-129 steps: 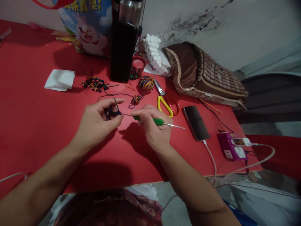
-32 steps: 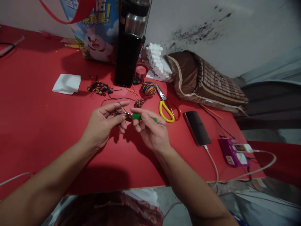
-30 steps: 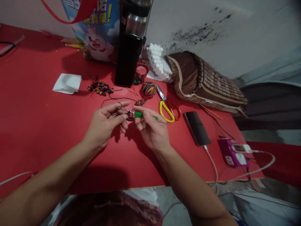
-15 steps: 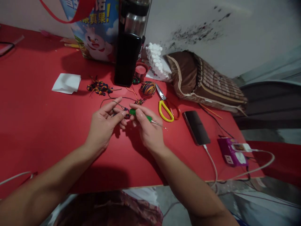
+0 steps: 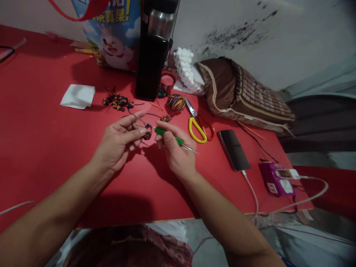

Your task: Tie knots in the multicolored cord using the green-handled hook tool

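Between finger and thumb of my left hand [image 5: 119,139] is a small dark, multicoloured crochet piece [image 5: 147,132]. A strand of yarn runs over the left index finger. My right hand [image 5: 178,148] grips a crochet hook [image 5: 169,136] by its green handle; one metal end points at the crochet piece, the other sticks out to the lower right. Whether the hook's tip is inside a stitch is too small to tell. Behind the hands lie a multicoloured yarn ball [image 5: 176,102] and a cluster of crocheted pieces [image 5: 118,101].
Scissors [image 5: 197,129] with yellow and red handles lie right of the hands. Farther right are a charging phone [image 5: 234,150] and a purple box [image 5: 274,178]. A black phone [image 5: 151,68] stands upright at the back, near a brown bag [image 5: 244,92]. Folded white paper [image 5: 78,96] lies left.
My hands have drawn slightly apart, the left shifting left. The crochet piece now shows more, and the hook's metal near end is visible between the hands. The view has shifted slightly.
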The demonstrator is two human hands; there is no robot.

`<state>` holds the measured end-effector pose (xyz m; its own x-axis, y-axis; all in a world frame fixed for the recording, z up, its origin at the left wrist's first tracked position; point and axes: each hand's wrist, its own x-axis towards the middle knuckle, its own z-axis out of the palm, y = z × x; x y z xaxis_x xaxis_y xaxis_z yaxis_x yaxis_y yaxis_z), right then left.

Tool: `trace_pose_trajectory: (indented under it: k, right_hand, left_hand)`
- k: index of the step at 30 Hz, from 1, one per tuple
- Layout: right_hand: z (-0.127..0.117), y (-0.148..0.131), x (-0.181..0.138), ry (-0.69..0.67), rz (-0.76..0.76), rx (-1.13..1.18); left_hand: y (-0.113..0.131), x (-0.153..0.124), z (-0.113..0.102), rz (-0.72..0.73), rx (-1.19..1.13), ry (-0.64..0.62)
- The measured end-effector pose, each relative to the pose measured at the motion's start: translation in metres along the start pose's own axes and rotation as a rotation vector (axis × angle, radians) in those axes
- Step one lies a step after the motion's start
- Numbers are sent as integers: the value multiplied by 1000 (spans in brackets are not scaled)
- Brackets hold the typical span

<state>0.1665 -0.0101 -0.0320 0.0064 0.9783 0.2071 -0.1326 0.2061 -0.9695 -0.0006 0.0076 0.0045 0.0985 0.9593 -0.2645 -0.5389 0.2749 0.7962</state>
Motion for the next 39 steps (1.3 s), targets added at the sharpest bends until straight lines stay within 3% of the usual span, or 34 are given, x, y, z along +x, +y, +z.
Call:
trace_pose_trajectory:
  k: [5,17,26,31,34,37,39]
  right_hand:
    - [-3,-3,0,-6,-26,59]
    - [-13,-18,4,-27,-91,-87]
    - [-22,-25,7,-62,-99,-81]
    - [-20,-25,10,-65,-47,46]
    - [-16,-22,12,-51,58,204]
    - [-9,-16,13,-20,197,361]
    - [-5,-13,14,8,255,427]
  left_hand:
    - [6,0,-1,15,5,-22]
    - [15,1,-3,-6,5,-32]
    - [23,1,-2,-155,-30,-40]
    - [21,0,-4,-177,-34,-94]
    - [13,-2,-3,-98,45,-104]
    - [1,-5,-1,118,154,-66]
    - [-5,-8,0,188,202,-37]
